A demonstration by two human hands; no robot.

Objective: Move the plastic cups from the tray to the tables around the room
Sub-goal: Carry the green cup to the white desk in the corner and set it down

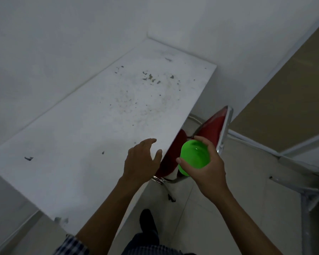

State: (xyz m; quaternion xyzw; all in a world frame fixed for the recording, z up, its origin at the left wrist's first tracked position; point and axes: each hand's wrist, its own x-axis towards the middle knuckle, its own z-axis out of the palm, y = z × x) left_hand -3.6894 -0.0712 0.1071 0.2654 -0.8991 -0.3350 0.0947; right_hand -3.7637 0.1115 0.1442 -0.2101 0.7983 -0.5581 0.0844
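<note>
My right hand (208, 170) grips a bright green plastic cup (193, 156), mouth facing up, held in the air just right of the white table's near right edge. My left hand (142, 161) hovers over that edge of the white table (92, 129) with its fingers relaxed and spread, holding nothing. The tabletop is scuffed, with flecks of chipped paint near its far end. No tray is in view.
A red chair with a chrome frame (213, 129) is tucked against the table's right side, below my hands. White walls close in at the back and left. A metal frame (306, 188) stands at the right on the tiled floor. My foot (147, 220) is below.
</note>
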